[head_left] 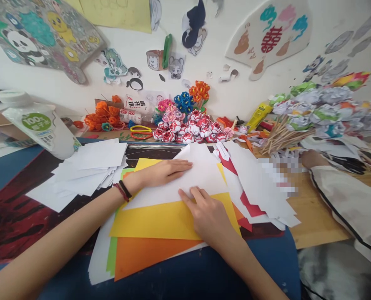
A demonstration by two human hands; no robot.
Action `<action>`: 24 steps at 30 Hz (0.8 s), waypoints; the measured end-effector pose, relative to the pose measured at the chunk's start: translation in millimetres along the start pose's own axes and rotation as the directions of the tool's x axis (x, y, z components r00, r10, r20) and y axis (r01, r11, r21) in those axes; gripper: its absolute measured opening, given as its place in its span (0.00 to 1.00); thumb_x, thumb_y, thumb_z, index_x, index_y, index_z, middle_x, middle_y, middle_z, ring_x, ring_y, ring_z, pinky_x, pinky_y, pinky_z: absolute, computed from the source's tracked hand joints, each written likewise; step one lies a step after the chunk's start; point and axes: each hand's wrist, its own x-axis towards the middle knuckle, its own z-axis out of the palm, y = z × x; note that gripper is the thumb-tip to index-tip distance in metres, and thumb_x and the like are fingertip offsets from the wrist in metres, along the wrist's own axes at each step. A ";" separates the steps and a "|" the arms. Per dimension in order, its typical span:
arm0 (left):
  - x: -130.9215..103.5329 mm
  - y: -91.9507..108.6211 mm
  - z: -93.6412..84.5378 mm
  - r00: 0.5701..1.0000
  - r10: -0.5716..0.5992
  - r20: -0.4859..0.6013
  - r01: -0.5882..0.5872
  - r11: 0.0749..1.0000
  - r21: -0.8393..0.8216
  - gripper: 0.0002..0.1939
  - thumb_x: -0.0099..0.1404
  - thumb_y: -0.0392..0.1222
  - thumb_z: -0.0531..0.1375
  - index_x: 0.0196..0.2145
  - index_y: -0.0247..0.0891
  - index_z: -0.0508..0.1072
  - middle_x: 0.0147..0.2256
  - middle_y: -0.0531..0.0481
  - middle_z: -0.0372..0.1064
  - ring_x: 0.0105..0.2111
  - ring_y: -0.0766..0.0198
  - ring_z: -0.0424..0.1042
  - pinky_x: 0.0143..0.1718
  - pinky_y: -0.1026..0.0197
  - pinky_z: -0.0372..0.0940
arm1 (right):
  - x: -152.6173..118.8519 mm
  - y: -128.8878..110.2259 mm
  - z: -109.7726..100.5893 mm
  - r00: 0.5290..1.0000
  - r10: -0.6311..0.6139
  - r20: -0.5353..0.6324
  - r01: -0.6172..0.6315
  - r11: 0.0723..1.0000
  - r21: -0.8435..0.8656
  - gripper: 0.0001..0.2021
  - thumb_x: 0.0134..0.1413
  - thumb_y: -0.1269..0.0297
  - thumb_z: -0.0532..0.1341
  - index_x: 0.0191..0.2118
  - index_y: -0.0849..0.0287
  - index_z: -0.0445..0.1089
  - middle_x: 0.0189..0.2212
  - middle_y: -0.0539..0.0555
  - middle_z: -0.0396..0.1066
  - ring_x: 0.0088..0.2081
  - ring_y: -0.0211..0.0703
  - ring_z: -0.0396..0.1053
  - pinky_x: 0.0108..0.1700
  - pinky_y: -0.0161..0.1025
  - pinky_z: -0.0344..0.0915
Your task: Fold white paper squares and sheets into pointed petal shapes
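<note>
A white sheet of paper (201, 166), with a slanted lower edge, lies on a yellow sheet (154, 221). My left hand (163, 171) rests flat on the white sheet, its fingers stretched to the right. Against that sheet's lower edge, near its middle, my right hand (207, 212) presses with spread fingers. Beneath the yellow sheet, an orange sheet (151, 254), a green one and several white ones stick out. Stacks of cut white paper stand on both sides, a left stack (85, 175) and a right stack (254, 179) with red pieces among it.
A white bottle (41, 125) stands at the left. Red-and-white paper flowers (191, 129) and colourful pipe-cleaner flowers sit along the wall. To the right are stick-stemmed paper flowers (317, 108), a yellow glue tube (259, 118), black scissors (344, 162) and another person's white sleeve (344, 200).
</note>
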 end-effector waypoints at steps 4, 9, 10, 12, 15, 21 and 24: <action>4.8 -10.5 -0.1 0.999 -0.031 0.013 0.029 0.994 0.107 0.25 0.73 0.49 0.42 0.65 0.42 0.54 0.64 0.50 0.52 0.64 0.65 0.51 0.65 0.58 0.48 | 0.3 -0.1 -0.1 1.000 -0.004 0.004 0.004 1.000 0.007 0.31 0.49 0.80 0.52 0.62 0.61 0.59 0.46 0.62 0.65 0.48 0.49 0.62 0.34 0.36 0.67; 11.3 -16.8 0.7 0.998 -0.062 0.012 0.059 0.979 0.195 0.28 0.73 0.52 0.41 0.66 0.42 0.49 0.66 0.49 0.47 0.65 0.63 0.48 0.65 0.57 0.46 | 0.5 -0.8 -0.1 1.000 -0.001 0.010 0.001 1.000 0.006 0.31 0.50 0.80 0.51 0.62 0.61 0.59 0.47 0.63 0.65 0.49 0.50 0.62 0.35 0.36 0.67; 12.3 -17.7 1.1 0.998 -0.066 0.009 0.063 0.976 0.207 0.28 0.73 0.52 0.41 0.66 0.41 0.49 0.66 0.49 0.47 0.65 0.63 0.47 0.65 0.57 0.45 | 0.5 -0.8 0.0 1.000 -0.002 0.011 0.001 1.000 0.005 0.31 0.50 0.80 0.51 0.62 0.62 0.59 0.47 0.63 0.65 0.50 0.50 0.62 0.35 0.36 0.67; 14.2 -18.5 2.5 0.997 -0.075 -0.004 0.074 0.969 0.234 0.28 0.73 0.52 0.40 0.66 0.40 0.49 0.66 0.48 0.47 0.66 0.63 0.46 0.66 0.58 0.44 | 0.5 -0.8 0.3 1.000 -0.003 0.014 0.003 1.000 0.004 0.30 0.51 0.80 0.51 0.62 0.62 0.59 0.47 0.63 0.65 0.51 0.50 0.61 0.35 0.36 0.68; 17.3 -18.1 5.2 0.996 -0.085 -0.030 0.091 0.955 0.283 0.28 0.73 0.52 0.39 0.66 0.38 0.50 0.66 0.47 0.47 0.66 0.64 0.46 0.65 0.59 0.44 | 0.3 -0.8 1.2 1.000 -0.006 0.014 0.006 1.000 0.007 0.30 0.51 0.80 0.51 0.62 0.62 0.59 0.47 0.63 0.65 0.52 0.51 0.61 0.35 0.37 0.68; 30.5 -18.4 12.0 0.983 -0.144 -0.113 0.177 0.903 0.390 0.28 0.73 0.51 0.39 0.63 0.32 0.56 0.63 0.42 0.55 0.63 0.60 0.53 0.64 0.56 0.47 | 0.1 -1.2 2.3 1.000 -0.008 -0.001 0.008 1.000 0.004 0.30 0.50 0.81 0.51 0.62 0.62 0.59 0.46 0.63 0.65 0.50 0.51 0.62 0.36 0.38 0.69; 36.3 -19.9 15.3 0.974 -0.150 -0.171 0.212 0.875 0.435 0.28 0.73 0.50 0.41 0.62 0.32 0.59 0.61 0.41 0.58 0.62 0.58 0.57 0.64 0.53 0.47 | 0.1 -1.2 2.6 1.000 -0.008 -0.006 0.008 1.000 0.007 0.30 0.51 0.81 0.50 0.61 0.63 0.60 0.46 0.63 0.66 0.49 0.51 0.63 0.35 0.38 0.69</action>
